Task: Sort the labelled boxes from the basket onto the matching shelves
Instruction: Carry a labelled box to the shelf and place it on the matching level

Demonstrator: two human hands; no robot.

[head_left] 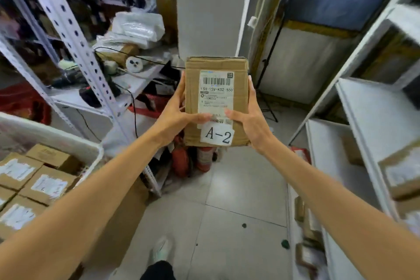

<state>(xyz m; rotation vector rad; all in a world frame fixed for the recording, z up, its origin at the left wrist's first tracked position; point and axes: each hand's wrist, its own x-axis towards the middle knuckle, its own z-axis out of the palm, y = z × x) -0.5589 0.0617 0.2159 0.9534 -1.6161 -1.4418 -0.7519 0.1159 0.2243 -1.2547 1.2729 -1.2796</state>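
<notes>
A flat brown cardboard box with a white barcode shipping label (216, 98) is held up in mid-air at arm's length, its labelled face turned toward the camera and a white paper sticker printed "A-2" (217, 135) at its lower right corner. The left hand (179, 116) grips the box's left edge and the right hand (252, 120) its right edge; each thumb lies across the lower part of the shipping label, just above the sticker, while the fingers run up along the sides and wrap behind. Down and to the left of the box, well apart from it, stands a white plastic basket (56, 134) packed with more brown labelled cardboard boxes (47, 184). To the right of the box rise white metal shelves (372, 125) carrying a few cardboard parcels. Left of the box is a white perforated metal rack (75, 36) cluttered with bags and cables. Directly beneath the box, on the grey tiled floor (238, 188), lie red fire extinguishers (181, 161).
</notes>
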